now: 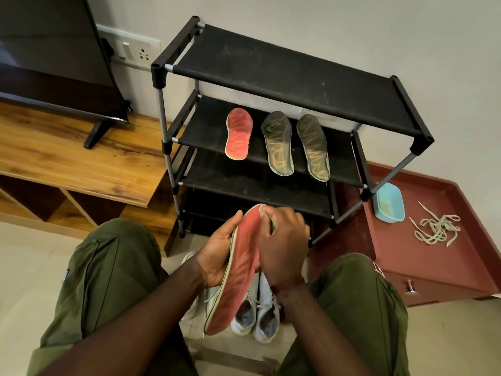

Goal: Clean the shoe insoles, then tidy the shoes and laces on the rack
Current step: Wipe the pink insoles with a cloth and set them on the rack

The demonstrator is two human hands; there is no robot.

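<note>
I hold a red insole [238, 272] upright over my lap. My left hand [219, 253] cups it from behind, thumb along its left edge. My right hand [284, 242] presses on its upper face, fingers curled round something small with a green edge that I cannot make out. On the second shelf of the black shoe rack [292, 74] lie a matching red insole [238, 134] and two dark grey insoles [278, 143] [313, 147]. White shoes [260, 316] stand on the floor between my knees. A tangle of pale laces [437, 226] lies on the red-brown cabinet top.
A light blue tub [389, 202] sits on the red-brown cabinet [461, 267] right of the rack. A wooden TV unit [81, 164] with a television [54, 55] stands on the left. A wall socket [132, 50] is behind it.
</note>
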